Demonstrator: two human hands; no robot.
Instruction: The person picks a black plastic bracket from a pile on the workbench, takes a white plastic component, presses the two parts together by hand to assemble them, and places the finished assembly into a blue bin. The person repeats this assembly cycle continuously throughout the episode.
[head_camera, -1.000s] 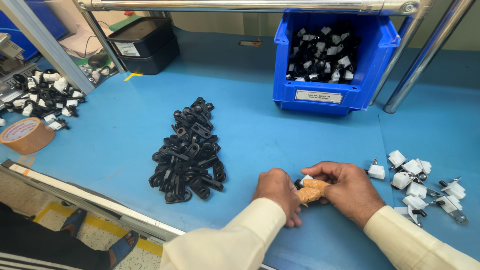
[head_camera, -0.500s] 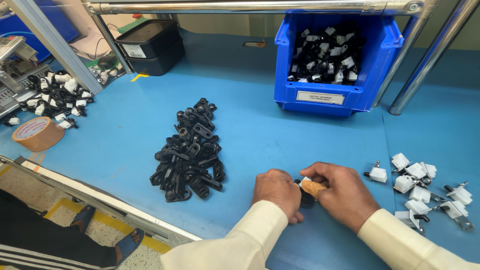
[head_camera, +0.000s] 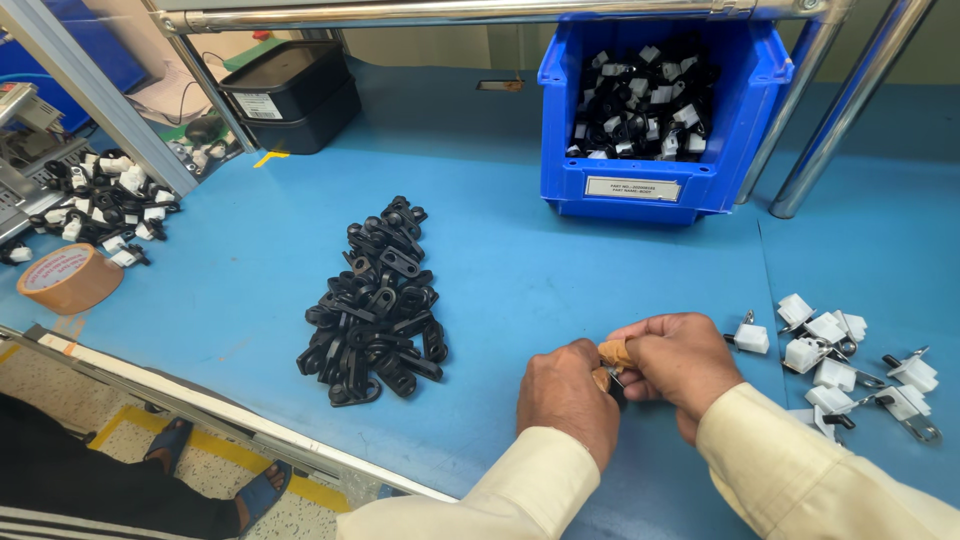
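My left hand (head_camera: 565, 395) and my right hand (head_camera: 680, 365) meet over the blue table (head_camera: 560, 270), near its front edge. Both pinch one small black part (head_camera: 612, 381) between the fingertips; tan tape wraps two fingertips. Most of that part is hidden by my fingers. A pile of black plastic clips (head_camera: 375, 305) lies to the left of my hands. Several white-and-black clips with metal pins (head_camera: 845, 365) lie to the right.
A blue bin (head_camera: 640, 185) filled with black and white parts stands at the back. A black box (head_camera: 290, 95) sits back left beside slanted metal frame tubes (head_camera: 850, 110). On the left are a roll of brown tape (head_camera: 70, 280) and another heap of parts (head_camera: 105, 205).
My hands stay together on the small part, with only slight finger movement. The view has shifted a little to the right.
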